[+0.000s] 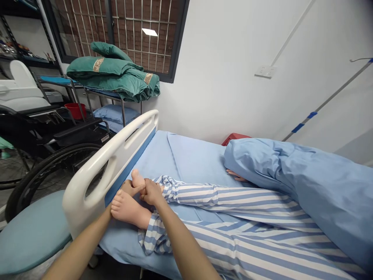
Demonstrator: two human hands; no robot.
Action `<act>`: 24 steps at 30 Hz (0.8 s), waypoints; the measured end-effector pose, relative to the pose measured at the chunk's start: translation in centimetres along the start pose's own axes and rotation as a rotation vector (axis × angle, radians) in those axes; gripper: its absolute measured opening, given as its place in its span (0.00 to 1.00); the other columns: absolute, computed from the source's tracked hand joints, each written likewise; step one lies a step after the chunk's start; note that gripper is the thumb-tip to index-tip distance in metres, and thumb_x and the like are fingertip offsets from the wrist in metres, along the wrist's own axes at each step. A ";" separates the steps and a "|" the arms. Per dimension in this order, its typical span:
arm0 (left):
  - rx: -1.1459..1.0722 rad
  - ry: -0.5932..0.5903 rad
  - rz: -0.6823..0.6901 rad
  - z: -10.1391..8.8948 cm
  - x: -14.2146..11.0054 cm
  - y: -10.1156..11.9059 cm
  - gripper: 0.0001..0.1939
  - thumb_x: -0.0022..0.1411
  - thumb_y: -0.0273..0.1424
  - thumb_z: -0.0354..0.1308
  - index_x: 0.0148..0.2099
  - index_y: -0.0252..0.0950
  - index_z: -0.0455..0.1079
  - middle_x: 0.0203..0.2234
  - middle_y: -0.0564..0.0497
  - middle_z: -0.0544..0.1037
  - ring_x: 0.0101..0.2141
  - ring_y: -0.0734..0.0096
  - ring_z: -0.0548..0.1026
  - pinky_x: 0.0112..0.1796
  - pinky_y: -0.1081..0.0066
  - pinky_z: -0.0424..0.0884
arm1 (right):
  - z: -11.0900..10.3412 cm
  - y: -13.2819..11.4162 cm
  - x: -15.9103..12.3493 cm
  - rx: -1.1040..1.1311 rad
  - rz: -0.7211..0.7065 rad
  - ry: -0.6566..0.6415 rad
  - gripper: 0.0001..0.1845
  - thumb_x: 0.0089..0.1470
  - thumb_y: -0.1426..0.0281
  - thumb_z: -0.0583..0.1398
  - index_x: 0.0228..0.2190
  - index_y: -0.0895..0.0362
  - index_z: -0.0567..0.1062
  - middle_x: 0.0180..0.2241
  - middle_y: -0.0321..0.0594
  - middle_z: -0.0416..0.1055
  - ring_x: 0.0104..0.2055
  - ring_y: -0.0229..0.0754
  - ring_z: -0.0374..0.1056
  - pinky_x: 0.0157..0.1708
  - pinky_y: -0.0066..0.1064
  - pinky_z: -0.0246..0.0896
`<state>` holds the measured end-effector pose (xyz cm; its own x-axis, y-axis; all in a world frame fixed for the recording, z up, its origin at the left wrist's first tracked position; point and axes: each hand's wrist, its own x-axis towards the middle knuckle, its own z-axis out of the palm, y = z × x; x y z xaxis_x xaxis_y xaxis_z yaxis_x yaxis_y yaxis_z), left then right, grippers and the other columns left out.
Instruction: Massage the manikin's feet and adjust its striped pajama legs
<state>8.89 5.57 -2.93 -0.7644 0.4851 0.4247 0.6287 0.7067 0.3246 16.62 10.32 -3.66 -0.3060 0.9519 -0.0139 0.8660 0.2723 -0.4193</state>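
Note:
Two bare feet of a lying figure, with the smooth look of a care manikin, show near the footboard. My left hand (129, 188) is closed round the far foot (136, 179) on its sole side, partly hidden behind the near foot (129, 210). On the ankle side, my right hand (152, 192) grips the same foot, fingers bent over it. The near foot rests with toes up, and my left forearm passes close beside it. Blue-and-white striped trousers (221, 198) cover both legs, which lie stretched along the bed.
A cream footboard (87, 167) closes off the bed's left end. The blue sheet (192, 155) lies under the legs, and a blue quilt (279, 167) covers the upper body. Beyond the footboard stand a wheelchair (58, 136) and a rack with green bedding (116, 74).

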 end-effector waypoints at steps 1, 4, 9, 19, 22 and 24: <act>-0.029 -0.009 -0.004 -0.1 0.0 0.0 0.23 0.66 0.24 0.25 0.40 0.30 0.64 0.30 0.42 0.67 0.35 0.58 0.65 0.32 0.64 0.57 | 0.0 0.0 0.0 -0.002 -0.001 0.002 0.31 0.41 0.62 0.65 0.46 0.56 0.61 0.46 0.45 0.67 0.49 0.50 0.63 0.45 0.39 0.52; -0.091 -0.020 -0.038 -0.3 0.0 -0.1 0.22 0.66 0.25 0.26 0.40 0.31 0.63 0.29 0.42 0.67 0.35 0.57 0.65 0.33 0.62 0.58 | 0.1 -0.1 -0.1 -0.005 0.004 0.011 0.32 0.39 0.63 0.66 0.45 0.57 0.62 0.46 0.45 0.68 0.49 0.51 0.63 0.45 0.39 0.52; -0.047 -0.016 0.009 -0.2 -0.1 -0.2 0.21 0.66 0.26 0.27 0.40 0.31 0.62 0.30 0.43 0.67 0.35 0.57 0.66 0.33 0.63 0.59 | 0.3 0.1 0.0 0.018 -0.001 0.033 0.31 0.39 0.62 0.66 0.45 0.57 0.63 0.45 0.45 0.68 0.48 0.51 0.64 0.45 0.40 0.52; -0.031 -0.069 -0.063 -0.4 0.1 0.3 0.19 0.65 0.25 0.27 0.39 0.36 0.60 0.30 0.42 0.67 0.36 0.56 0.67 0.33 0.63 0.60 | 0.7 0.4 0.3 0.005 -0.006 0.046 0.29 0.41 0.61 0.63 0.45 0.57 0.63 0.45 0.46 0.68 0.47 0.51 0.63 0.44 0.39 0.52; -0.116 -0.087 -0.067 -0.3 0.2 0.1 0.17 0.64 0.26 0.30 0.40 0.37 0.61 0.30 0.42 0.68 0.37 0.53 0.67 0.34 0.61 0.60 | 0.8 0.4 0.3 0.014 -0.002 0.053 0.27 0.41 0.61 0.64 0.43 0.56 0.64 0.44 0.45 0.68 0.46 0.50 0.64 0.44 0.39 0.52; -0.190 -0.103 -0.071 -0.4 0.1 0.1 0.16 0.64 0.26 0.32 0.40 0.38 0.62 0.31 0.41 0.69 0.37 0.52 0.67 0.35 0.60 0.60 | 0.8 0.3 0.2 0.029 0.002 0.061 0.27 0.41 0.61 0.64 0.43 0.56 0.64 0.44 0.44 0.68 0.46 0.50 0.64 0.44 0.39 0.52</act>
<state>8.90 5.46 -2.46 -0.8119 0.4947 0.3100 0.5813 0.6359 0.5077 16.49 10.46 -4.51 -0.2791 0.9594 0.0401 0.8547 0.2672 -0.4452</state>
